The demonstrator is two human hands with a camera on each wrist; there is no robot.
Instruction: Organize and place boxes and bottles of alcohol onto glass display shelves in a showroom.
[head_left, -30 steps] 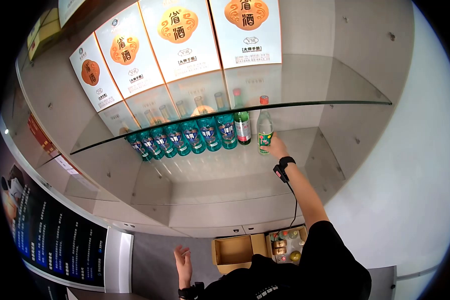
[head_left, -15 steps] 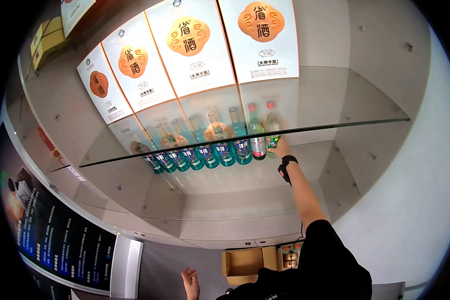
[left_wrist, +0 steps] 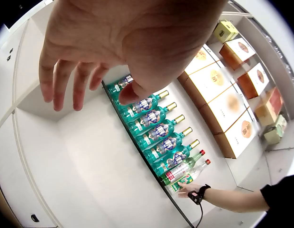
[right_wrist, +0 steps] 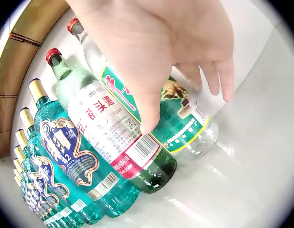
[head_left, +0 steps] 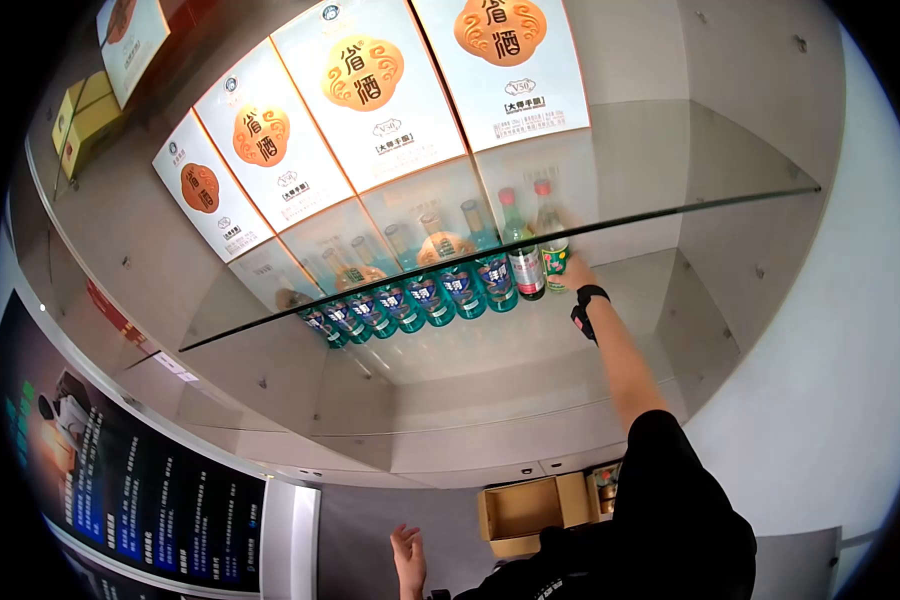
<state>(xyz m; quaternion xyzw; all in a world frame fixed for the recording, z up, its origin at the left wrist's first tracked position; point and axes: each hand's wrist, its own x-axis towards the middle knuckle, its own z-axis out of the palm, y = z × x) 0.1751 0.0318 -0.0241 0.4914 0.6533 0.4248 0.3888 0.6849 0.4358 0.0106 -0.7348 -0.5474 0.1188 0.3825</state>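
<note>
A clear bottle with a green label [right_wrist: 178, 118] stands upright at the right end of a bottle row. Spread over it, my right hand [right_wrist: 161, 52] has its thumb against the label side and its fingers loosely extended on the far side, partly hidden. Directly left is a green bottle with a white and red label [right_wrist: 106, 128], close beside the thumb. Several teal bottles [right_wrist: 66, 152] continue the row. In the head view my right hand [head_left: 576, 274] is at the clear bottle, below the glass shelf edge. My left hand [head_left: 408, 560] hangs low, holding nothing, fingers relaxed.
A glass shelf [head_left: 650, 165] with white boxes [head_left: 360, 100] extends above the bottles, its edge crossing in front of them. Cabinet side wall [head_left: 770, 240] is to the right. On the floor are an open carton [head_left: 525, 512] and a second carton with items [head_left: 606, 490].
The clear bottle now stands close beside the green bottle, having shifted left and back from a slightly more forward spot. My right hand moved with it. The head view has shifted.
</note>
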